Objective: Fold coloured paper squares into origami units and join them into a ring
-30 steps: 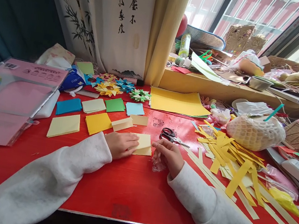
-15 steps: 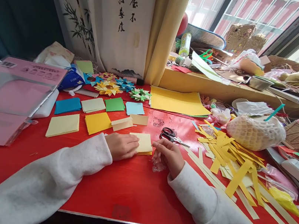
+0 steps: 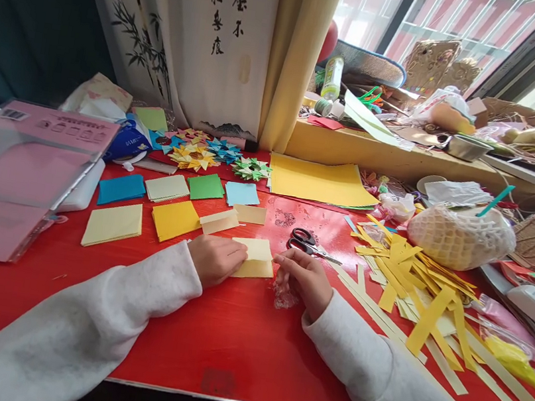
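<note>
Paper flap (image 3: 254, 248) has lifted, well inside the worktop's (image 3: 206, 339) front edge. Left hand (image 3: 215, 261) bunches over its left end; right hand (image 3: 304, 280), fingers nearly closed, meets its right. Grips unclear.

Central paper (image 3: 253, 267): pale cream-yellow, quite plain!
Tabletop (image 3: 227, 335): glossy red!
Scissor handles (image 3: 310, 242), two o'clock: black
Paper strips (image 3: 430, 321), three o'clock: yellow mixed with cream
Origami stars (image 3: 203, 163), eleven o'clock: yellow, blue, green!
Curtain (image 3: 186, 34), also eleven: white, black bamboo and brushwork
Sleeves (image 3: 143, 289), four and eight: pale grey

There are six small paper stacks (image 3: 175, 220), one scissors (image 3: 315, 249) and one straw (image 3: 496, 200).
</note>
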Tool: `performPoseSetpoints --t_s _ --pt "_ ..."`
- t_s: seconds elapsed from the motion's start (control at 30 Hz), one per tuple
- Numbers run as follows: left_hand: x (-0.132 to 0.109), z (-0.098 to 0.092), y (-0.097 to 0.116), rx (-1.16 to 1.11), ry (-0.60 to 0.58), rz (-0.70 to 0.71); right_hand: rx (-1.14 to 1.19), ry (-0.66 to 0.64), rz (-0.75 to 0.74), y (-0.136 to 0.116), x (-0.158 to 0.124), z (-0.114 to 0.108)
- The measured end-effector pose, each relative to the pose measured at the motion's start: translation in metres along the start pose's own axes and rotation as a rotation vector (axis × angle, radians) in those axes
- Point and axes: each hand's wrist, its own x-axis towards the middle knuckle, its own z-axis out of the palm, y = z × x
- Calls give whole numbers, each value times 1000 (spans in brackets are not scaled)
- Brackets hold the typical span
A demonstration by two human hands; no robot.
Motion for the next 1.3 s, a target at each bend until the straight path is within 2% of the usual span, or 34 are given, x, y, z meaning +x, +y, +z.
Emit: performPoseSetpoints --t_s 0.17,0.27,0.33,0.4,0.5,0.67,0.77,0.9,1.07,1.3 --pt "4 -21 1 233 297 174 164 10 95 -2 0 4" --pt "6 -25 8 183 334 286 206 -62 132 0 -1 8" --pt "7 -23 13 102 311 284 207 -67 96 3 -2 8" --pt "9 -19 15 -22 269 165 192 -73 34 7 -2 6" --pt "11 -14 14 -265 147 -88 167 -97 -47 9 -2 4" --pt "13 -11 11 -601 24 -351 142 -188 -46 5 -6 7" --pt "14 -10 13 -700 -16 -437 200 -136 -28 2 -7 12" --pt "14 -10 15 -700 44 -517 250 -101 -49 0 -6 15" --pt "13 -9 20 -749 26 -591 139 -133 -105 3 -6 11" --pt "13 -5 27 -1039 -23 -733 36 -48 -204 0 -10 11"
